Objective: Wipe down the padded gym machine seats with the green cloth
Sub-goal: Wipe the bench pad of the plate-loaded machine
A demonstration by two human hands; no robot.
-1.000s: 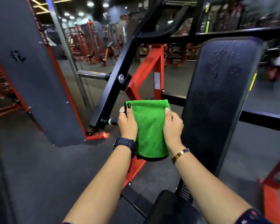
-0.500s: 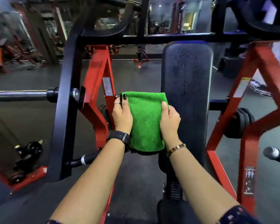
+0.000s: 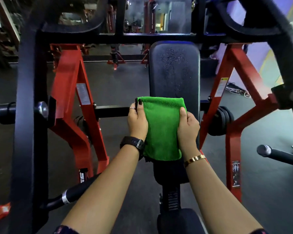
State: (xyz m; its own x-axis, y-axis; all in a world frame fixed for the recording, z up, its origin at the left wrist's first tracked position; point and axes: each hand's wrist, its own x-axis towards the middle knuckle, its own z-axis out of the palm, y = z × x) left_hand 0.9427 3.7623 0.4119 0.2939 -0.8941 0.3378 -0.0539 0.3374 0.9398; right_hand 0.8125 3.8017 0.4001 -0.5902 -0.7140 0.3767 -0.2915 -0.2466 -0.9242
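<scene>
Grips the folded green cloth (image 3: 161, 127) at centre frame, side edges pinched in left hand (image 3: 137, 121) and right hand (image 3: 188, 126), in front of the droplet-speckled back pad (image 3: 174, 68); likely to smear rather than lift the wet if pressed down bunched.

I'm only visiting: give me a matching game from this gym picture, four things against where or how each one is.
1 green cloth
2 back pad
3 watch
4 bracelet

A on the right wrist
B gripped by left hand and right hand
C speckled with droplets
D on the left wrist

Pairs: 1-B, 2-C, 3-D, 4-A.
</scene>
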